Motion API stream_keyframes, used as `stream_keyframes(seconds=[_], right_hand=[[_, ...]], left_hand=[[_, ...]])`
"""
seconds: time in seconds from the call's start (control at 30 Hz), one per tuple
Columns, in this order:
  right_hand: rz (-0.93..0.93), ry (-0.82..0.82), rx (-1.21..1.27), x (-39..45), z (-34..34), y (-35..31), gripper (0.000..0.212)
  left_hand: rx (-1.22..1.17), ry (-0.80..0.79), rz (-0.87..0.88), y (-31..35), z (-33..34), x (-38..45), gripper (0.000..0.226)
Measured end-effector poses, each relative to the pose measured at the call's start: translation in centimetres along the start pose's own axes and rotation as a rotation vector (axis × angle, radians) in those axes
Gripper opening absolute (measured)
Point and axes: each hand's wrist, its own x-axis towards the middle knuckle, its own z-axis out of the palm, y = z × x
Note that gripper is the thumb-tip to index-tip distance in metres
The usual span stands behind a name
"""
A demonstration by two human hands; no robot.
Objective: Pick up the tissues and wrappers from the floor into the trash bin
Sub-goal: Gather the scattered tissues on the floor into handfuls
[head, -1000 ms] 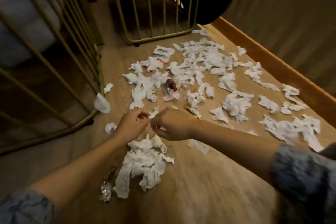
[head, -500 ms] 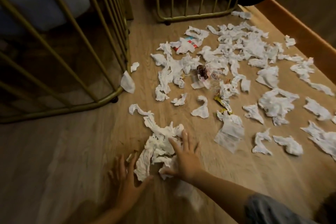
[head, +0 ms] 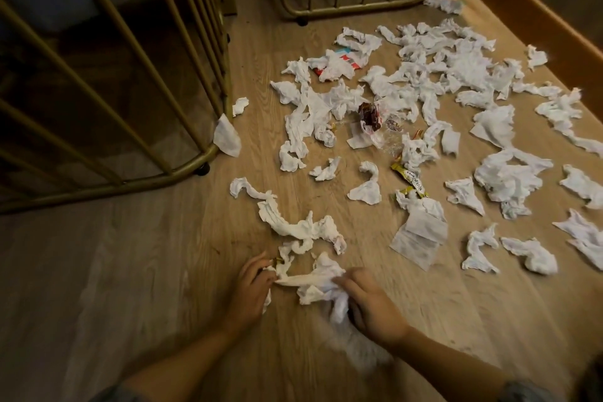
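Down on the floor (head: 130, 271), left hand (head: 249, 287) and right hand (head: 372, 303) squeeze the tissue bunch (head: 318, 284); next, lift it to a bin.

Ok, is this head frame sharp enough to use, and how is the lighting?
Head view: dim, warm light; tissues mid-floor read sharp; right hand and its tissue clump smear with motion blur; left hand softer too; gold railing bows from wide-angle distortion.

A light wooden floor (head: 163, 271) carries a wide scatter of torn white tissues (head: 456, 72), thickest toward the far right. Among them lie a yellow wrapper (head: 409, 178), a dark brown wrapper (head: 370, 116) and a red-and-blue packet (head: 346, 60). Two gold wire racks (head: 182, 170) stand on it.
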Motion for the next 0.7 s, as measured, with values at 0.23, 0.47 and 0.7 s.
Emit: stream_keyframes(seconds=[0.23,0.47,0.7], right_hand=[[0.244,0.387,0.132,6.0,-3.7,-0.4,0.039],[0.416,0.381,0.066,10.3,-1.8,-1.2,0.025],[0.239,0.117,-0.174,7.0,1.1,-1.0,0.046]], left_hand=[[-0.315,0.391,-0.539,1.4,-2.8,4.9,0.034],[-0.134,0.440,-0.390,-0.5,-4.0,13.2,0.043],[-0.102,0.117,-0.391,-1.4,0.1,13.5,0.039]])
